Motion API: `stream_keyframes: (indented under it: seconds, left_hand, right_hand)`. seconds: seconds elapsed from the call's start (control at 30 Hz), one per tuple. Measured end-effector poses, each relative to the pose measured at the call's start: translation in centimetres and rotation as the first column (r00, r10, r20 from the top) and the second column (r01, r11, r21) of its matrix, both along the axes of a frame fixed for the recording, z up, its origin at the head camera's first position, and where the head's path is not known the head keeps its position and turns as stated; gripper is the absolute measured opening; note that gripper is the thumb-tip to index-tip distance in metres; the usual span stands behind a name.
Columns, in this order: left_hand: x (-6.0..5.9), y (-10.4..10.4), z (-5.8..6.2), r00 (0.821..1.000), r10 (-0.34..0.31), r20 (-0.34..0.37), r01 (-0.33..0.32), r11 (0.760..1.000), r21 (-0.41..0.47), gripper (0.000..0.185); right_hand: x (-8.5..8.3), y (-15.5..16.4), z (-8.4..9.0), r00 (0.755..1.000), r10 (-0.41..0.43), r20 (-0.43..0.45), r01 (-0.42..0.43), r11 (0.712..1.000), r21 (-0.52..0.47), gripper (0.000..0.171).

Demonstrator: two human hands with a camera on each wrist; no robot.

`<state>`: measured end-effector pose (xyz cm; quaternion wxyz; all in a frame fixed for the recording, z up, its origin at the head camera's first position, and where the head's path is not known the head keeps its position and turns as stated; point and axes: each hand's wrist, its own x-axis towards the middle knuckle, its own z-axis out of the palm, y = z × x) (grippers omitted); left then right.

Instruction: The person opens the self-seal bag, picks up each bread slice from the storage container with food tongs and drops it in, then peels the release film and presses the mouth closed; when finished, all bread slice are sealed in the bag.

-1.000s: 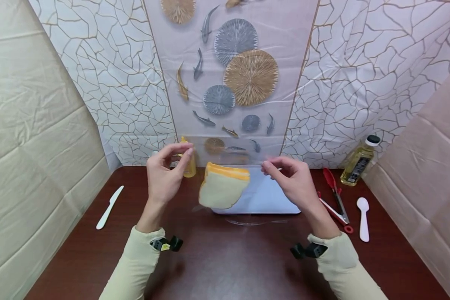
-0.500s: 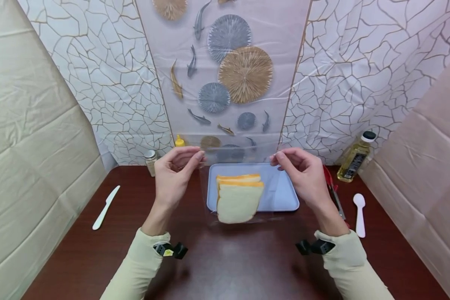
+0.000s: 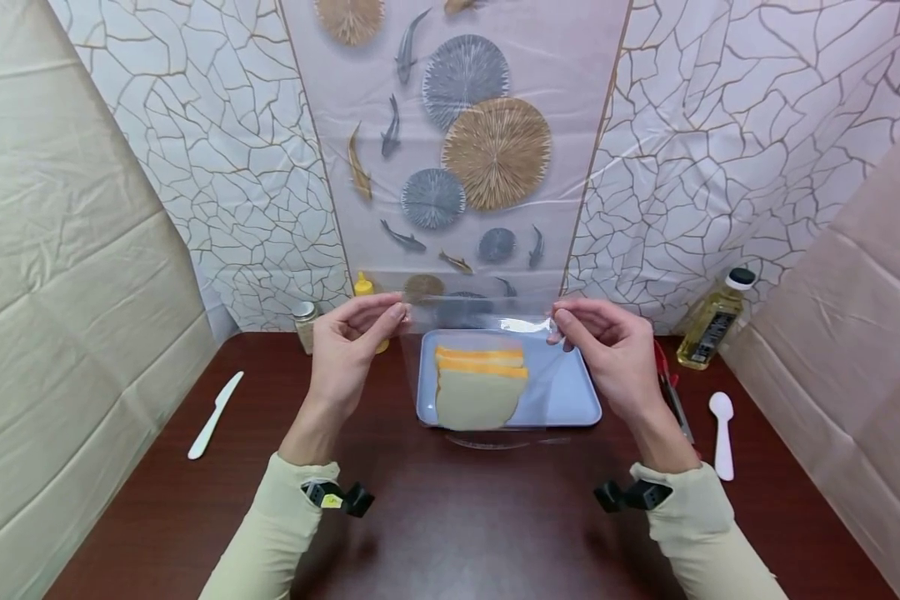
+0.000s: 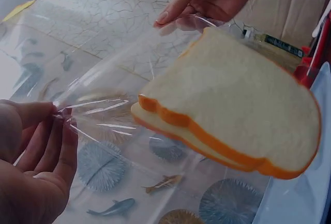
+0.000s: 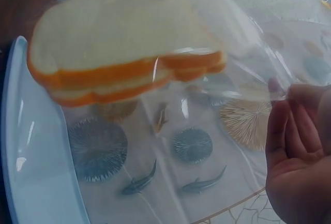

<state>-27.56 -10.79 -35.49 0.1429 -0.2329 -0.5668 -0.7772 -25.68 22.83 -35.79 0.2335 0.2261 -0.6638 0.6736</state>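
Note:
Two bread slices (image 3: 480,400) with orange crusts sit stacked inside a clear plastic bag (image 3: 523,325). My left hand (image 3: 348,350) pinches the bag's upper left corner between thumb and fingers. At the upper right corner, my right hand (image 3: 611,350) pinches the film the same way. The bag's top edge is drawn out between both hands. Behind the bread in the head view lies a light blue tray (image 3: 573,396). The right wrist view shows the slices (image 5: 124,32) lying loosely against each other within the film.
A white plastic knife (image 3: 216,417) lies at the left. A small jar (image 3: 304,327) and a yellow squeeze bottle (image 3: 363,285) stand behind my left hand. To the right are an oil bottle (image 3: 712,325), partly hidden red-handled tongs (image 3: 671,392) and a white spoon (image 3: 722,433).
The bread has swung from a tilt at the left to hanging nearly level before the tray. Both hands moved slightly right, still pinching the bag; lately the bread rose a little.

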Motion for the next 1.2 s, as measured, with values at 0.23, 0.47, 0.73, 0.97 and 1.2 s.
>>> stream_keyframes:
  seconds: [0.23, 0.47, 0.73, 0.97, 1.2]
  left_hand:
    - [-0.4, -0.3, -0.3, 0.989, -0.147, 0.014, 0.145, 0.985, 0.092, 0.024]
    - [-0.4, -0.7, -0.4, 0.973, -0.227, -0.041, 0.228, 0.973, 0.018, 0.027]
    - [0.2, -1.7, 0.4, 0.960, -0.145, -0.241, 0.078, 0.960, -0.268, 0.012]
    - [0.6, -2.2, 1.0, 0.926, -0.149, -0.347, 0.036, 0.950, -0.312, 0.015]
    - [0.8, -2.3, 1.2, 0.910, -0.140, -0.389, -0.006, 0.936, -0.353, 0.019]
  right_hand:
    - [-0.2, 0.1, -0.4, 0.984, 0.164, -0.067, -0.172, 0.976, -0.134, 0.020]
    - [-0.4, 0.5, -0.9, 0.956, 0.276, -0.101, -0.291, 0.937, -0.191, 0.013]
    - [-0.1, 0.9, -0.3, 0.932, 0.362, -0.029, -0.359, 0.904, -0.233, 0.026]
    - [0.0, 1.2, 0.0, 0.865, 0.493, -0.093, -0.500, 0.829, -0.252, 0.030]
    - [0.1, 1.4, 0.2, 0.842, 0.524, -0.130, -0.539, 0.808, -0.237, 0.039]
